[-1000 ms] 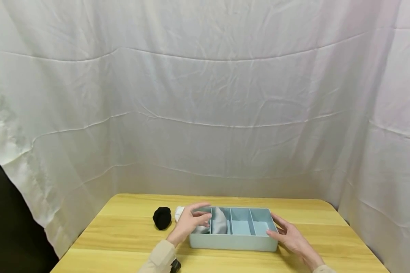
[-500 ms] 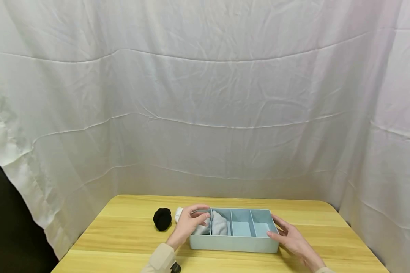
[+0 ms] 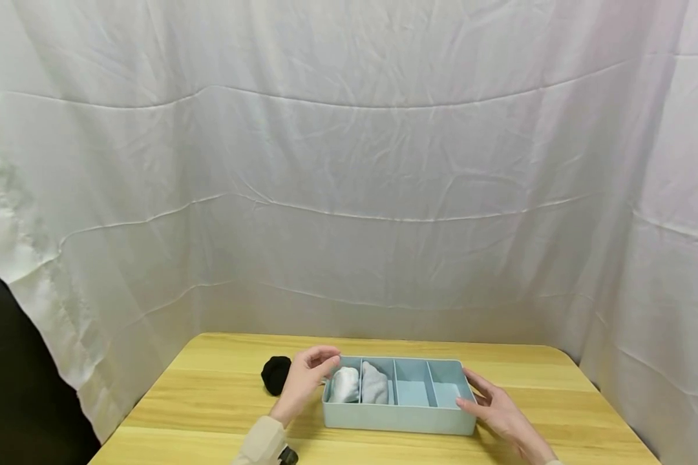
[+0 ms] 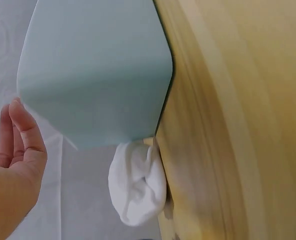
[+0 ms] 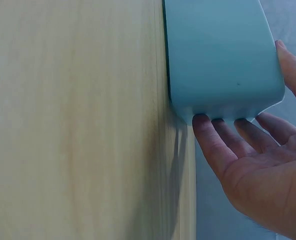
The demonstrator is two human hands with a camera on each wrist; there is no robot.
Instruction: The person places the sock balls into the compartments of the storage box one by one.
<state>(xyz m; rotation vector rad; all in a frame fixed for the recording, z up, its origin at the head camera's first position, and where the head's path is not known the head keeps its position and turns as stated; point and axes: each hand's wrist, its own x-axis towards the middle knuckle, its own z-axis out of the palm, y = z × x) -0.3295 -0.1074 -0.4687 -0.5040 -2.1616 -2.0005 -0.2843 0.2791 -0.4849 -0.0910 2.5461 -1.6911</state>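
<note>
A person's left hand (image 3: 304, 381) is hovering with relaxed, loosely spread fingers, holding nothing, just left of a pale blue divided tray (image 3: 401, 423). The right hand (image 3: 491, 403) is pressing straight, open fingers (image 5: 215, 145) against the tray's right end. The tray is sitting at the near middle of a wooden table (image 3: 209, 394), with a white sock (image 3: 345, 385) and a grey sock (image 3: 375, 383) lying in its two left compartments. A black sock ball (image 3: 275, 373) is resting left of the tray. A white sheet (image 3: 349, 174) is hanging behind.
</note>
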